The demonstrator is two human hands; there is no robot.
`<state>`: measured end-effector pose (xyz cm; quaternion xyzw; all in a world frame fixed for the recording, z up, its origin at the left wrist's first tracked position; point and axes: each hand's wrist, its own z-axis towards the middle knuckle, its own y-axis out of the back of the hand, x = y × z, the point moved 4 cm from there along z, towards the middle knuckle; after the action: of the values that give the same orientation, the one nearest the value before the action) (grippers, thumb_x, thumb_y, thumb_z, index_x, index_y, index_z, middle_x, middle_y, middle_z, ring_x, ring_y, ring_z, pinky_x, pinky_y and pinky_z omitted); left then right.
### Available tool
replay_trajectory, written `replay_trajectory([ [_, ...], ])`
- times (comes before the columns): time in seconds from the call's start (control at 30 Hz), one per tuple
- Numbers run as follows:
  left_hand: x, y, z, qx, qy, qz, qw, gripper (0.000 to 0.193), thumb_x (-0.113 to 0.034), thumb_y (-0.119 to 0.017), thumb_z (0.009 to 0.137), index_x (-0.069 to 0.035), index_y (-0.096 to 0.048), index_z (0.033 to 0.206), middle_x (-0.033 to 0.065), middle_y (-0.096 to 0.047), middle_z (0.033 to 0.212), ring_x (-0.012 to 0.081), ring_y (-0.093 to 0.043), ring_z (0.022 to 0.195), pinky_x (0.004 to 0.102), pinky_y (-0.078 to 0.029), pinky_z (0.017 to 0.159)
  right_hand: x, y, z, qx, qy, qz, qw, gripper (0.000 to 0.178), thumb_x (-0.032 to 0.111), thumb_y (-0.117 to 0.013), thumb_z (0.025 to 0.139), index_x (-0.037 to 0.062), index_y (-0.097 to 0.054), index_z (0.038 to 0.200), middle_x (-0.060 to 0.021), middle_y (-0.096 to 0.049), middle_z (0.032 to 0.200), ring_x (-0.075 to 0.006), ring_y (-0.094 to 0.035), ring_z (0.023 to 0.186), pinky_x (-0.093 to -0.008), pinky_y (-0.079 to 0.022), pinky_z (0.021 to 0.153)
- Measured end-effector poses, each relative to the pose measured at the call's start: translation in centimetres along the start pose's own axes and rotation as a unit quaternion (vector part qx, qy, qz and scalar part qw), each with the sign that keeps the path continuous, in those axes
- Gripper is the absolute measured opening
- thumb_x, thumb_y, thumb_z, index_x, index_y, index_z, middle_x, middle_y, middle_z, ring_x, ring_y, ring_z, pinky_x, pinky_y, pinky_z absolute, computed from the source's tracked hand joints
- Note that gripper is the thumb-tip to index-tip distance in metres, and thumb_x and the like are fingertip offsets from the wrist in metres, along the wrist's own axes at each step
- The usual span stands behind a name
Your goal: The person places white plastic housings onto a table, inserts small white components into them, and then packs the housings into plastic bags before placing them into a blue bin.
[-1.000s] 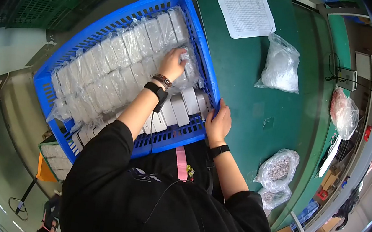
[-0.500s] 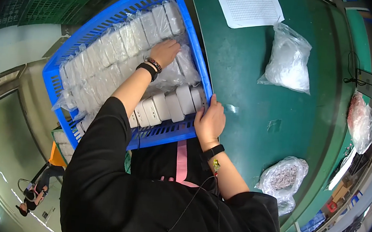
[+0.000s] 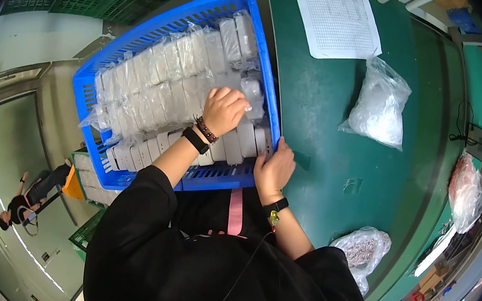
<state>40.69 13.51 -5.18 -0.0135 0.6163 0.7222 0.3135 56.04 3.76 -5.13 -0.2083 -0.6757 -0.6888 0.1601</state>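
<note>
A blue plastic basket (image 3: 250,15) holds rows of white box-shaped devices in clear plastic bags (image 3: 168,62). Along its near side stands a row of white devices (image 3: 233,148), showing no loose film around them. My left hand (image 3: 225,112) is over the right part of the basket, fingers curled together. Its fingertips pinch what looks like the edge of a clear plastic bag (image 3: 252,95) around a white device. Part of that grip is hidden by the fingers. My right hand (image 3: 275,165) is wrapped round the basket's rim at the near right corner.
A green table (image 3: 321,124) adjoins the basket on the right. On it lie a gridded paper sheet (image 3: 336,21), a filled clear bag (image 3: 379,107) and an open bag of small parts (image 3: 366,251). At the left, another person (image 3: 31,192) is in the distance.
My left hand has drawn back toward me from the bagged devices, its fingers now curled. My right hand stays on the rim. The whole view has shifted slightly.
</note>
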Motion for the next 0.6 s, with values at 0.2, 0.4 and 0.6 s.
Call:
replay_trajectory([
  [0.2, 7.0, 0.5, 0.8, 0.018, 0.146, -0.190, 0.971, 0.020, -0.020, -0.058, 0.074, -0.013, -0.059, 0.093, 0.0055, -0.054, 0.094, 0.0231, -0.049, 0.096, 0.0389, -0.035, 0.085, 5.6, 1.3, 4.1, -0.016, 0.137, 0.056, 0.989, 0.052, 0.003, -0.057, 0.066, -0.0051, -0.039, 0.115, -0.0217, -0.043, 0.113, -0.0354, -0.044, 0.103, -0.0369, -0.039, 0.085],
  [0.4, 13.4, -2.3, 0.1, 0.027, -0.008, 0.082, 0.996, 0.035, -0.031, -0.058, 0.074, -0.025, -0.055, 0.108, 0.0057, -0.053, 0.107, 0.0229, -0.040, 0.114, 0.0428, -0.032, 0.089, 6.9, -9.2, 8.3, 0.087, 0.185, -0.077, 0.976, 0.051, 0.012, -0.062, 0.068, 0.0017, -0.043, 0.114, -0.0181, -0.043, 0.115, -0.0336, -0.043, 0.105, -0.0340, -0.040, 0.087],
  [0.6, 17.7, -0.3, 1.3, 0.017, -0.101, 0.128, 0.987, 0.027, -0.023, -0.056, 0.077, -0.018, -0.058, 0.104, 0.0089, -0.052, 0.107, 0.0247, -0.045, 0.108, 0.0392, -0.036, 0.087, 10.5, -11.7, 9.8, 0.106, 0.203, -0.196, 0.953, 0.050, 0.023, -0.063, 0.068, 0.0053, -0.047, 0.113, -0.0147, -0.047, 0.108, -0.0294, -0.046, 0.100, -0.0303, -0.042, 0.084],
])
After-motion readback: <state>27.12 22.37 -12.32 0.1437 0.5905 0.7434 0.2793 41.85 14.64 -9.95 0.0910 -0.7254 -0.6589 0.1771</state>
